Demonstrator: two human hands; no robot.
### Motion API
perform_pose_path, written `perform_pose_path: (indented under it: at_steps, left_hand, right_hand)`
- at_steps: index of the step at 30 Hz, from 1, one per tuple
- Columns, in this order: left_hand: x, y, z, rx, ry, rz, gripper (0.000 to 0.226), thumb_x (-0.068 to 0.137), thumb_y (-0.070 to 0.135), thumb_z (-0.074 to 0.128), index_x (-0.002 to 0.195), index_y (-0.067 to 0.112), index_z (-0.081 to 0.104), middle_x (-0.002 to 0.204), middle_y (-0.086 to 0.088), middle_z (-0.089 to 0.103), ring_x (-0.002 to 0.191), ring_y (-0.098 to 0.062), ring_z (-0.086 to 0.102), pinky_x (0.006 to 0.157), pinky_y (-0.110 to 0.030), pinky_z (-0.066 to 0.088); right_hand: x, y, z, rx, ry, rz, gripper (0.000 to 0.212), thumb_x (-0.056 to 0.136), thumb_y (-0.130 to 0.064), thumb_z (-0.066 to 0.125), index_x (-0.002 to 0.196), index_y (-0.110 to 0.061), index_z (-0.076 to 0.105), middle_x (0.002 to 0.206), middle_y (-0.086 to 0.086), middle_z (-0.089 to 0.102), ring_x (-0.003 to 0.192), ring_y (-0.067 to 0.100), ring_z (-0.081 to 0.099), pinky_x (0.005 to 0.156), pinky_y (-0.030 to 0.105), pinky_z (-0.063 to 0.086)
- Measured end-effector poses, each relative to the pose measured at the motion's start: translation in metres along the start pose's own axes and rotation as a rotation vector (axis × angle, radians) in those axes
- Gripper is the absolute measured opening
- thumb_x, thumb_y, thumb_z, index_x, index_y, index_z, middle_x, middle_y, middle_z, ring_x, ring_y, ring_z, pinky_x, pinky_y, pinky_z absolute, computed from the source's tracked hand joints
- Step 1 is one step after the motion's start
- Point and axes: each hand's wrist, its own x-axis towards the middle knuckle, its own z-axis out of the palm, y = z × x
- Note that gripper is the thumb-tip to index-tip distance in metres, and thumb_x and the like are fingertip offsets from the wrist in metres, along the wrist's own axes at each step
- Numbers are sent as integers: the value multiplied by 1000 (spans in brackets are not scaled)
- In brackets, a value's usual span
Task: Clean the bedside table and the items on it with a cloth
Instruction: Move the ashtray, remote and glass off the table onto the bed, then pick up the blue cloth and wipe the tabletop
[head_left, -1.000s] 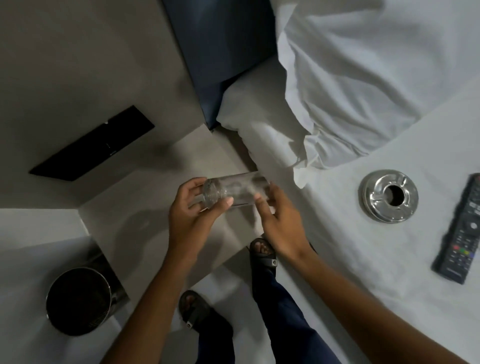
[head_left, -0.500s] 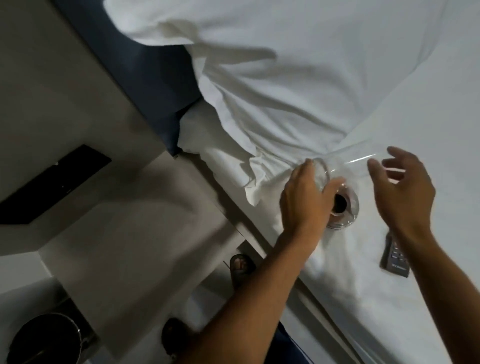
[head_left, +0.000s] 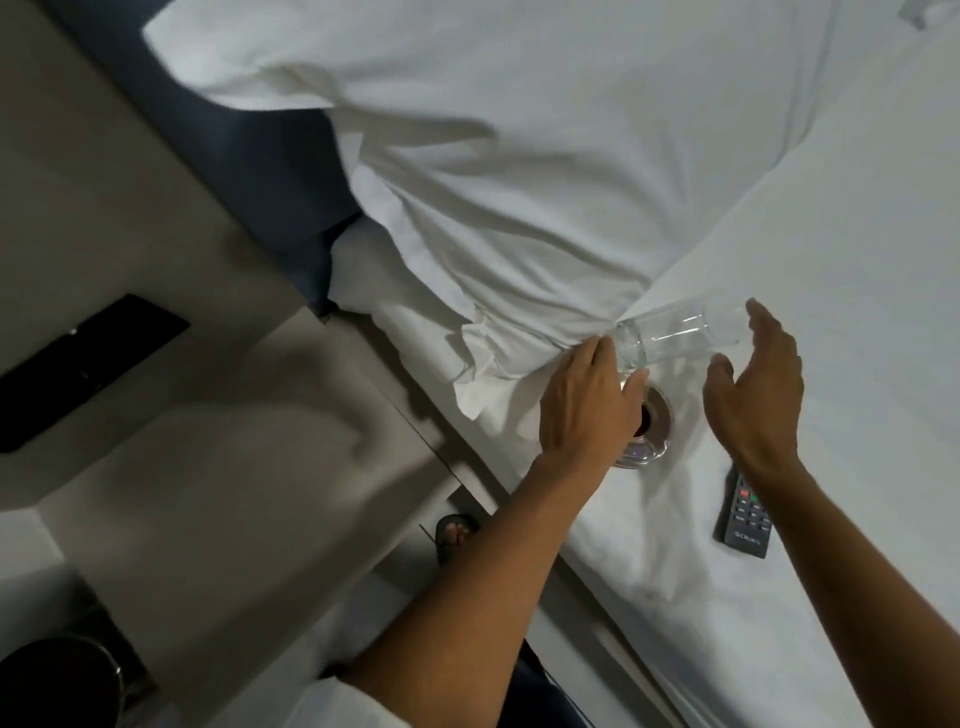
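A clear drinking glass (head_left: 675, 338) lies tilted on its side over the white bed sheet (head_left: 831, 234), just above a round metal ashtray (head_left: 655, 431). My left hand (head_left: 587, 410) holds the glass by its thick base and covers part of the ashtray. My right hand (head_left: 753, 384) hovers by the glass's open end, fingers spread, holding nothing. The grey bedside table (head_left: 234, 467) is at the left with nothing on its visible top. No cloth is visible.
A black remote control (head_left: 745, 519) lies on the sheet under my right wrist. A white pillow (head_left: 493, 182) and blue headboard (head_left: 249, 171) are behind. A dark wall panel (head_left: 88, 369) is at left, a black bin (head_left: 57, 680) at the bottom left, a sandalled foot (head_left: 454, 535) on the floor.
The glass went from above the bedside table over to the bed, beside the ashtray. My right hand has let go of it and opened; my left hand still grips the base.
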Motion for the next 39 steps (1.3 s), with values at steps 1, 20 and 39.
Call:
perform_pose_path:
  at_steps: [1,20,39]
  left_hand:
    - [-8,-5,-5,-18,31,17,46,97,33,57,134,6,53,137,-11,59,129,-27,52,106,-37,42]
    - [-452,-221,-188,172,725,-830,44,92,22,60,134,11,59,145,-12,54,136,-28,48,111,-43,37]
    - [-802,-205,-156,319,897,-1271,53,65,-25,75,115,-9,67,115,-29,69,103,-46,68,88,-59,55]
  right_hand:
    - [-10,-9,1,8,26,-47,59,86,-11,51,143,-17,36,137,14,49,125,30,44,105,37,31]
    - [-404,-256,116,14,-1220,-800,38,88,-20,65,125,-23,57,121,3,63,89,13,57,78,25,42]
    - [-783,-243,79,0,-1855,-230,53,71,-42,81,110,-16,56,107,1,65,90,13,60,65,12,46]
